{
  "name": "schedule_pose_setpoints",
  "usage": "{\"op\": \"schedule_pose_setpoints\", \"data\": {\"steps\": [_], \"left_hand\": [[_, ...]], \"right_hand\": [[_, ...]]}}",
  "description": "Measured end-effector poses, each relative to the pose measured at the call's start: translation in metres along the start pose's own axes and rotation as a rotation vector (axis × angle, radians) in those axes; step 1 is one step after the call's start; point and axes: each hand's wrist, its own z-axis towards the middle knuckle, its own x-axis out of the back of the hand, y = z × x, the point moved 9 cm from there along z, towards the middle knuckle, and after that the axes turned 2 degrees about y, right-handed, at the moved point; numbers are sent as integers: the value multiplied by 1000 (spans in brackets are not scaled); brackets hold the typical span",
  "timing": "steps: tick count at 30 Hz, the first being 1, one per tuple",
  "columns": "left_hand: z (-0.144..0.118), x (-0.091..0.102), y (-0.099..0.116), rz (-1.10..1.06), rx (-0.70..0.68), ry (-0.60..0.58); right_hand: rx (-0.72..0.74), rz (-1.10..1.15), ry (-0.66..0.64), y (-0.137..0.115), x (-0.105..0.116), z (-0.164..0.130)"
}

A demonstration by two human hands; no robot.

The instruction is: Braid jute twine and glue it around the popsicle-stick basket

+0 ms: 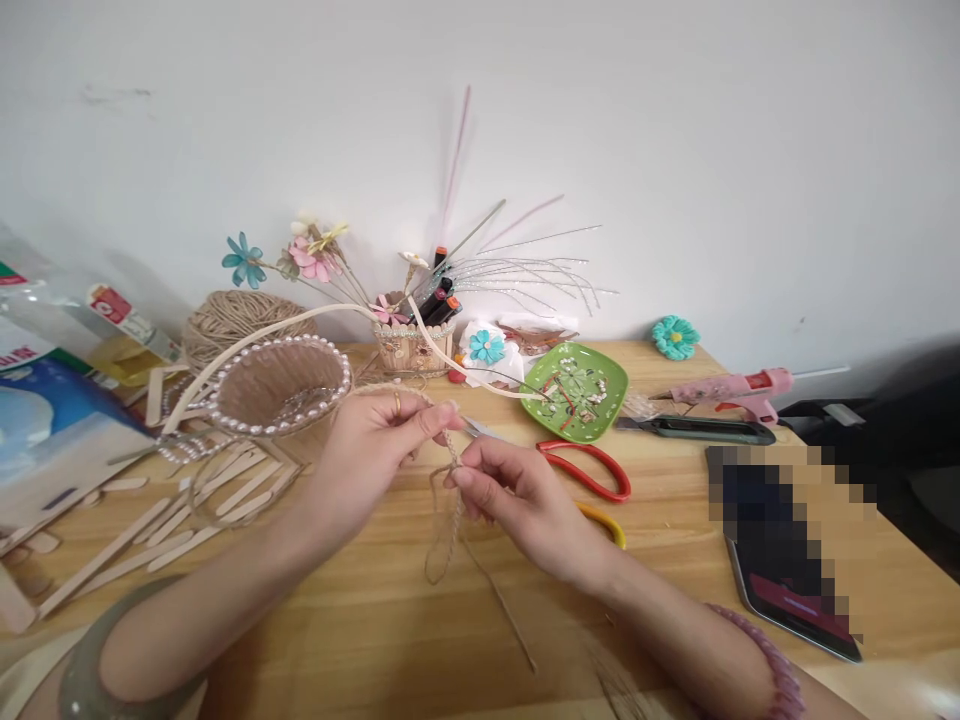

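Observation:
Between my two hands runs a braided twine cord (453, 447). My left hand (381, 432) pinches its upper part, with thumb and forefinger pressed together. A little lower and to the right, my right hand (517, 492) is closed on the same cord. Below the fingers a loop of the braid hangs down, and a thin loose strand trails toward the table's front. Close behind my left hand stands a round basket (277, 385) with a pearl-beaded rim. Red-handled scissors (592, 470) lie beyond my right hand, their blades partly hidden by it.
Wooden craft sticks (161, 525) are scattered at left, near a ball of twine (244, 325). A stick-sided pot (415, 350) with markers stands against the wall. To its right are a green dish (609, 385), a utility knife (705, 430), a pink glue gun (731, 388) and a phone (795, 590).

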Motion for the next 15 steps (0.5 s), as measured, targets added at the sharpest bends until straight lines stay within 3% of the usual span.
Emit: {"op": "schedule_pose_setpoints", "data": {"steps": [4, 6, 12, 15], "left_hand": [[1, 5, -7, -38, -8, 57], [3, 3, -7, -25, 9, 16], [-5, -26, -14, 8, 234, -416], [-10, -29, -13, 101, 213, -498]], "right_hand": [[34, -86, 5, 0, -3, 0], [41, -134, 14, -1, -3, -1], [-9, -71, 59, 1, 7, 0], [-6, -42, 55, 1, 10, 1]]}}
